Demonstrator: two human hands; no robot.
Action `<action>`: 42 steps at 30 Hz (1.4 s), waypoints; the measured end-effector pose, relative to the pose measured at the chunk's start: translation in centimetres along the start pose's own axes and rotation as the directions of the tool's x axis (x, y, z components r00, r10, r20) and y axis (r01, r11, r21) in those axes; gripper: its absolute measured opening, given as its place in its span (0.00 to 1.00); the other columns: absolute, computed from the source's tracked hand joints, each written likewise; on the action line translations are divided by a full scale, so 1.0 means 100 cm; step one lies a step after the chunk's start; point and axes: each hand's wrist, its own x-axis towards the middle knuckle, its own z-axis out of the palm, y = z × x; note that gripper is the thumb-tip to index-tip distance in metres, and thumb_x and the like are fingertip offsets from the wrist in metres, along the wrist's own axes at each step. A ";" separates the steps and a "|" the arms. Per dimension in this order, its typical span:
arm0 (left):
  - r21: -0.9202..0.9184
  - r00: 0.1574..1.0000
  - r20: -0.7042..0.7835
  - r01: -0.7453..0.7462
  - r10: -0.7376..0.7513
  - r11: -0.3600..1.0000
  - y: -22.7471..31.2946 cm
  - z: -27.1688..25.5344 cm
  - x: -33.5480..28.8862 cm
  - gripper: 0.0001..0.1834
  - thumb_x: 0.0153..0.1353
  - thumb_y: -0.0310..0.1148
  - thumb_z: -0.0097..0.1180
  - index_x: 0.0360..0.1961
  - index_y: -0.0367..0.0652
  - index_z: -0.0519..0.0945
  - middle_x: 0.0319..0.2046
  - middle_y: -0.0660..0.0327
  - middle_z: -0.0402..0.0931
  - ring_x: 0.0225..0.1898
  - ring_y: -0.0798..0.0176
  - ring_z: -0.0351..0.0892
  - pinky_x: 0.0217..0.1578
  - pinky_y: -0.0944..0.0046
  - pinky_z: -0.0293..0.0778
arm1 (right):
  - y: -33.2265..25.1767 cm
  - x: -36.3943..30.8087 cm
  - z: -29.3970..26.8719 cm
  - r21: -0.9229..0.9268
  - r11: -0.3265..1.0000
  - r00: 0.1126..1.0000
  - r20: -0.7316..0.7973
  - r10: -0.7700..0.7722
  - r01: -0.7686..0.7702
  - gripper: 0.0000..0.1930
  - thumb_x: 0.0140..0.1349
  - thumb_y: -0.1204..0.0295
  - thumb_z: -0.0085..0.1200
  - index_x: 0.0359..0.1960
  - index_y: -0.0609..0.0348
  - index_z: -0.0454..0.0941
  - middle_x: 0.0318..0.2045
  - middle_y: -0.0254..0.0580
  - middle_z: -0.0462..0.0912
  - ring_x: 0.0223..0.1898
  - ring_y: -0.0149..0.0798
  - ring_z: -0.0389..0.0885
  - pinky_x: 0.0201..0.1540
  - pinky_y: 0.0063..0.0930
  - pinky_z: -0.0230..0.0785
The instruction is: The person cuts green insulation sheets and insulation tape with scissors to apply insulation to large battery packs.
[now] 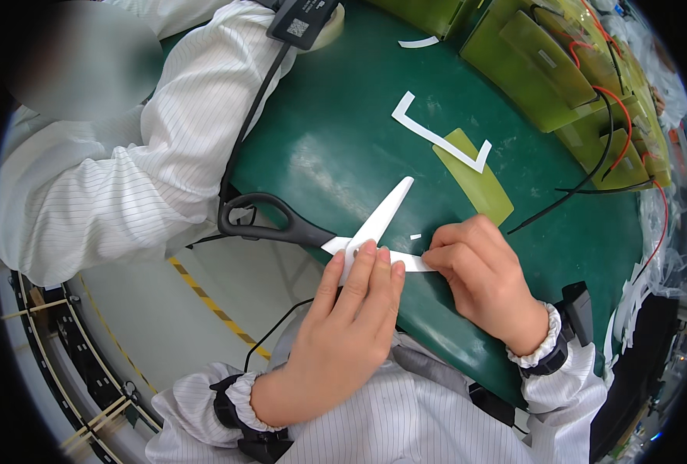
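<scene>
Scissors [382, 213] lie with one blade swung wide on the green tabletop [336, 147]; the left hand [340, 344] lays straight fingers across their pivot, though whether it grips anything underneath is hidden. The right hand [483, 278] pinches the end of a pale flat piece [410, 263], paper strip or second blade, I cannot tell. Should the blades close, a fingertip could be nicked; a loose pinch could let the piece slip, and a careless sleeve might sweep off the tiny white scrap [415, 237]. A black device [303, 23] bears a square code and small pale print; a pale label [547, 58] on the olive panels is unreadable.
</scene>
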 end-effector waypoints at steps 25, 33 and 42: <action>0.060 0.999 -0.043 -0.025 0.027 0.998 0.003 0.003 0.004 0.20 0.46 0.22 0.49 0.43 0.25 0.74 0.44 0.41 0.70 0.53 0.41 0.67 0.52 0.53 0.68 | 0.005 0.003 0.001 0.168 0.983 0.997 -0.010 0.071 -0.068 0.07 0.45 0.84 0.55 0.27 0.63 0.73 0.26 0.41 0.75 0.28 0.41 0.72 0.31 0.27 0.67; 0.069 0.998 -0.057 -0.035 0.039 0.997 -0.001 0.005 0.003 0.19 0.46 0.22 0.49 0.42 0.25 0.74 0.43 0.41 0.71 0.52 0.42 0.68 0.51 0.53 0.69 | 0.003 0.001 0.001 0.523 0.761 0.910 0.073 0.409 -0.384 0.08 0.44 0.85 0.55 0.27 0.63 0.73 0.28 0.43 0.74 0.29 0.43 0.72 0.30 0.25 0.67; 0.084 0.996 -0.085 -0.028 0.035 0.996 0.000 0.007 0.002 0.19 0.46 0.23 0.49 0.42 0.25 0.75 0.42 0.43 0.72 0.51 0.43 0.69 0.51 0.53 0.70 | 0.000 0.005 0.007 -0.046 0.998 0.999 0.002 -0.034 0.034 0.08 0.43 0.85 0.55 0.26 0.62 0.73 0.28 0.41 0.75 0.29 0.42 0.71 0.31 0.29 0.66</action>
